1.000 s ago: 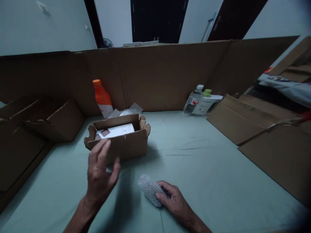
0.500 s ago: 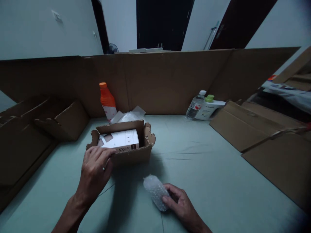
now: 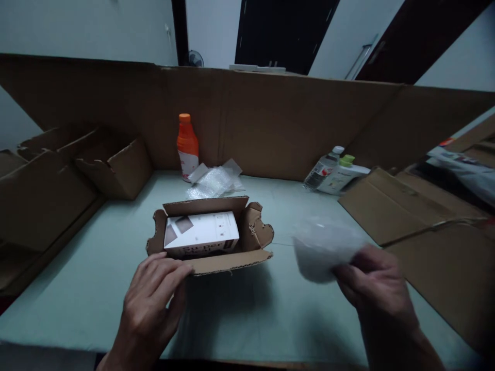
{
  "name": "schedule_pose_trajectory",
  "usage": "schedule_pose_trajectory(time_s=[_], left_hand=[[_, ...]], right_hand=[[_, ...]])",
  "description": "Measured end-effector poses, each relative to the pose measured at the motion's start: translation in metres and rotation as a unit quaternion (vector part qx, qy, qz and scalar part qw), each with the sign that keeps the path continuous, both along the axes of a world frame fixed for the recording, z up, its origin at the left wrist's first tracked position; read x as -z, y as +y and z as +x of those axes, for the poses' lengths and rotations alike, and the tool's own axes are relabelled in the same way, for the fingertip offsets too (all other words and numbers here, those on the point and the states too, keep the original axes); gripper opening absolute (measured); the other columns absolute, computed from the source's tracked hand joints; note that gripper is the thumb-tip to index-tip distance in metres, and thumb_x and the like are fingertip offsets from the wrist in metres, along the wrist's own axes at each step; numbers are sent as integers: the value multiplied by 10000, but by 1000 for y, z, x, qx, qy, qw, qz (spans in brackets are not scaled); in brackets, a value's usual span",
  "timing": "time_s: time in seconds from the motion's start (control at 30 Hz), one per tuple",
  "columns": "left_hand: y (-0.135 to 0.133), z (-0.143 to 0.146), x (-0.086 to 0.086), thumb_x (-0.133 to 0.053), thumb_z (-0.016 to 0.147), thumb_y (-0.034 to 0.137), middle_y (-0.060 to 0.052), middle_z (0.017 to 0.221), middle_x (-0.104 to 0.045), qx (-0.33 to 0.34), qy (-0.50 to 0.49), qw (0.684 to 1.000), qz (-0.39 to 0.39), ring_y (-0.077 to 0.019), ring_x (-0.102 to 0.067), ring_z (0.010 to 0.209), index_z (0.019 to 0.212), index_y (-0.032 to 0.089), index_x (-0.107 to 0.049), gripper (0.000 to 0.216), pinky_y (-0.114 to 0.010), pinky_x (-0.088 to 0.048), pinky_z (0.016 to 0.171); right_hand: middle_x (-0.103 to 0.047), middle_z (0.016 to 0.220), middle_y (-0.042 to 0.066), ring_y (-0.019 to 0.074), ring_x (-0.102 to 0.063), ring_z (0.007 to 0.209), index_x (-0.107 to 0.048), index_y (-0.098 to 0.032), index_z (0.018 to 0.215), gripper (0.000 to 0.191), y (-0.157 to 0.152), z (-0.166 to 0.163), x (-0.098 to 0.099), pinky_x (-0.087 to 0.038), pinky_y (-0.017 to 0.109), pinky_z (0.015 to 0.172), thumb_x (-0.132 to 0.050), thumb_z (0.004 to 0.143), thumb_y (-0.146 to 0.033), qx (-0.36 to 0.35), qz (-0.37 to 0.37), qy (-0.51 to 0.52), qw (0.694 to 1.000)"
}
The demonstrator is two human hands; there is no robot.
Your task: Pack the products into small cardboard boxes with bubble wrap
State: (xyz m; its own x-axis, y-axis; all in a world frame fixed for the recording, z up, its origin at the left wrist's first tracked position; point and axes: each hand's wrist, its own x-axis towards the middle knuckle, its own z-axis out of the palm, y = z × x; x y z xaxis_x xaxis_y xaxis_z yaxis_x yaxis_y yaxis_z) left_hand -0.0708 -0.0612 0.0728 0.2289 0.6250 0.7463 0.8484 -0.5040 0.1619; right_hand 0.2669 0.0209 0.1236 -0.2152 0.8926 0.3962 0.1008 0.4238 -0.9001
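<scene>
An opened cardboard box (image 3: 232, 264) stands on the table with its flaps up. Inside lies a white printed carton (image 3: 204, 229), with bare room at the box's right end. My left hand (image 3: 154, 293) is closed over the box's front flap near its left corner, fingers on the top edge. To the right of the box, my right hand (image 3: 377, 281) pinches a piece of bubble wrap (image 3: 325, 250) held above the table. Motion smears the wrap and the fingertips around it.
Behind the box lie bubble wrap sheets (image 3: 216, 180) beside an orange bottle (image 3: 187, 147). A clear water bottle (image 3: 324, 169) and a white jug with a green cap (image 3: 340, 178) lean at the back right. Cardboard boxes (image 3: 116, 170) line the left; flattened cardboard (image 3: 402, 206) lies right.
My right hand has lifted the bubble wrap off the table and carried it up and right, where it looks spread out. My left hand stays on the box flap. The view has shifted.
</scene>
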Motion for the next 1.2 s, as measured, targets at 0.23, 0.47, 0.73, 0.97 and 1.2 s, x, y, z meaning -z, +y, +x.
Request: schedule_pose_trajectory(time_s=[0.23,0.47,0.73,0.97,1.2], left_hand=[[-4,6,13,-567,846,-39,-64,989,-669,16,-42,999,-22,-196,-610,986,1081,172,-636,323,-401,-481,972],[-2,9,11,-536,864,-35,-58,981,-665,20,-80,996,-30,-198,-590,984,1061,180,-620,304,-378,-494,903],[-2,12,10,-550,861,-25,-60,981,-648,14,-84,996,-32,-194,-594,971,1049,169,-632,283,-348,-487,880],[-7,12,14,-542,881,-14,-56,987,-646,6,-79,996,-41,-189,-587,978,1044,187,-619,270,-336,-493,861],[-5,13,11,-529,879,15,-51,956,-646,-17,-80,996,-41,-185,-606,898,1030,198,-623,255,-336,-521,792]], right_hand=[[-754,983,60,180,-670,839,-727,-183,1063,202,46,-96,-48,-489,270,722,-655,882,-237,-181,131,-347,911],[-717,878,54,193,-617,835,-729,-189,953,114,60,-130,-33,-402,304,775,-658,899,-260,-253,138,-552,783],[-682,840,66,169,-552,744,-706,-154,800,191,50,-144,-40,-323,321,724,-625,924,-274,-256,185,-622,716],[-683,825,50,160,-515,716,-664,-157,842,111,47,-143,-32,-307,334,775,-595,914,-206,-252,213,-599,730],[-694,793,60,167,-531,702,-645,-153,841,128,45,-147,-24,-297,353,785,-543,919,-157,-227,234,-619,714]])
